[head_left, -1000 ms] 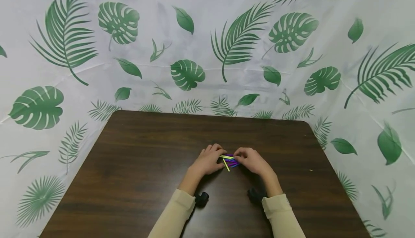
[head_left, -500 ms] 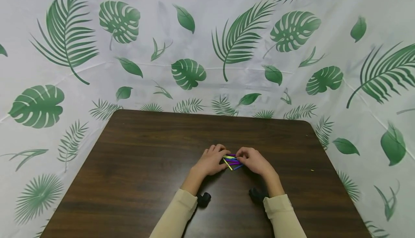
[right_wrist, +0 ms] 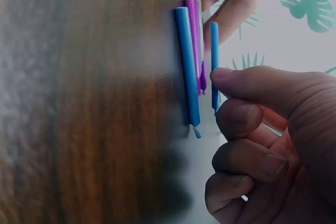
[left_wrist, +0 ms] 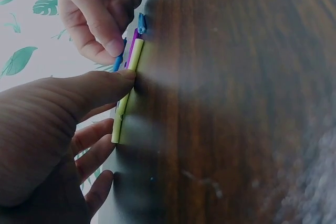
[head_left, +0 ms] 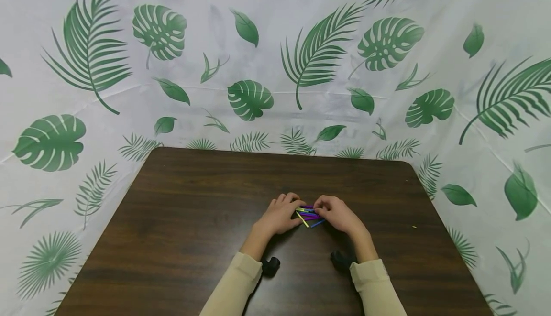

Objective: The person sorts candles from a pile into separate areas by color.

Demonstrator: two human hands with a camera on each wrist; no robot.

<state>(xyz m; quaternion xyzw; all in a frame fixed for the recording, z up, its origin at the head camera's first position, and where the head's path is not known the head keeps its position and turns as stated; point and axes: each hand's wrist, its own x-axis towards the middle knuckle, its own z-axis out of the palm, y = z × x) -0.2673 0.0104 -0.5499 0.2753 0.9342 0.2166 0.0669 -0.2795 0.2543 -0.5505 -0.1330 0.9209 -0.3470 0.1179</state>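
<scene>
Several thin candles, yellow, purple and blue, lie in a loose pile between the two hands on the table. My left hand (head_left: 281, 213) is at the pile's left side, fingers spread, its thumb touching a yellow candle (left_wrist: 119, 121). From the right, my right hand (head_left: 337, 214) pinches a blue candle (right_wrist: 214, 51) between thumb and forefinger, held just above the others. A second blue candle (right_wrist: 187, 66) with a short wick lies beside a purple candle (right_wrist: 195, 30) in the right wrist view. My hands partly hide the pile.
The dark wood table (head_left: 193, 211) has rounded far corners, with a leaf-patterned white cloth (head_left: 267, 43) hanging behind. A tiny yellow bit (head_left: 414, 226) lies at the table's right. Black wrist cameras (head_left: 271, 266) sit under both sleeves.
Over the last second both hands shift slightly right, and the front yellow candle tilts more to the right. In the last half second there is hardly any motion.
</scene>
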